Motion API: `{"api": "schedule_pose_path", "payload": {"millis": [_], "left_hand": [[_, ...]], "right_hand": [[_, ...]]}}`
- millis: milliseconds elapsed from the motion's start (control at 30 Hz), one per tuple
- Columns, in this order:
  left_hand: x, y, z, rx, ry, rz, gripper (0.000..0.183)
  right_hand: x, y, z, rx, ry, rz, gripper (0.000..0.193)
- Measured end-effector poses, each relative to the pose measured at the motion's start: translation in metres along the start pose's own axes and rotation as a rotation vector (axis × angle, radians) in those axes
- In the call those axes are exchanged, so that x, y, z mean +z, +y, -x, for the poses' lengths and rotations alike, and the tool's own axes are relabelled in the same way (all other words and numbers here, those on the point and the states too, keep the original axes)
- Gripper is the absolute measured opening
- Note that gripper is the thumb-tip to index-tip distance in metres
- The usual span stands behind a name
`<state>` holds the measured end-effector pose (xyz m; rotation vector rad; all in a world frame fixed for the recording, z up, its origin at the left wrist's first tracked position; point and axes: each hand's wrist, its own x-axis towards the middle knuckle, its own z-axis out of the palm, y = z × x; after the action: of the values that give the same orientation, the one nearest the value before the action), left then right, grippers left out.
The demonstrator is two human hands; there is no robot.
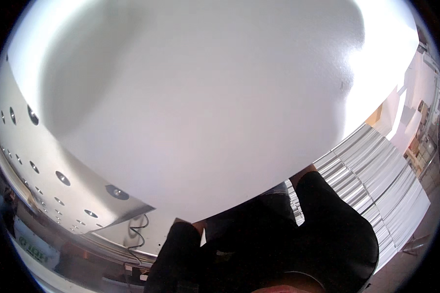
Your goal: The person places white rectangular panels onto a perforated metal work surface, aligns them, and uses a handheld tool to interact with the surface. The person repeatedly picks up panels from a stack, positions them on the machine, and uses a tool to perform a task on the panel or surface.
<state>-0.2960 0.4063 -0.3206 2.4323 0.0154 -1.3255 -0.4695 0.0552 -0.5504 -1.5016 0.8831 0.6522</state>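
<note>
A large, smooth, pale grey sheet panel [205, 107] fills most of the view, close in front of me. Its lower edge crosses both of my wrists. My left hand is hidden behind that edge; only a sliver of the left wrist [199, 227] shows past the black sleeve. My right hand is also covered by the panel, with a bit of the right wrist [304, 172] in sight. Both arms reach to the panel's lower edge, but the fingers and their grip cannot be seen.
On the left is a shiny metal surface [78, 195] with rows of round recesses. A coiled cable [137, 234] hangs below it. To my right lies a stack of ribbed, silvery sheets or profiles [376, 185]. Cluttered shelves or goods [423, 141] stand at the far right.
</note>
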Motion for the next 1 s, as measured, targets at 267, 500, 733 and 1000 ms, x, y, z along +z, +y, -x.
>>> {"api": "schedule_pose_path", "payload": {"millis": [267, 500, 733, 1000], "left_hand": [[0.003, -0.010, 0.033, -0.103, -0.005, 0.045, 0.048], [0.009, -0.012, 0.034, -0.125, -0.005, 0.067, 0.048], [0.018, -0.020, 0.033, -0.122, -0.023, 0.080, 0.047], [0.010, -0.024, 0.034, -0.132, -0.031, 0.061, 0.047]], "right_hand": [[0.000, 0.016, 0.010, 0.037, -0.082, -0.137, 0.041], [0.022, 0.055, 0.011, -0.015, -0.046, -0.303, 0.035], [0.018, 0.045, 0.007, 0.049, -0.040, -0.100, 0.032], [0.024, 0.063, 0.016, 0.060, -0.058, -0.087, 0.031]]}}
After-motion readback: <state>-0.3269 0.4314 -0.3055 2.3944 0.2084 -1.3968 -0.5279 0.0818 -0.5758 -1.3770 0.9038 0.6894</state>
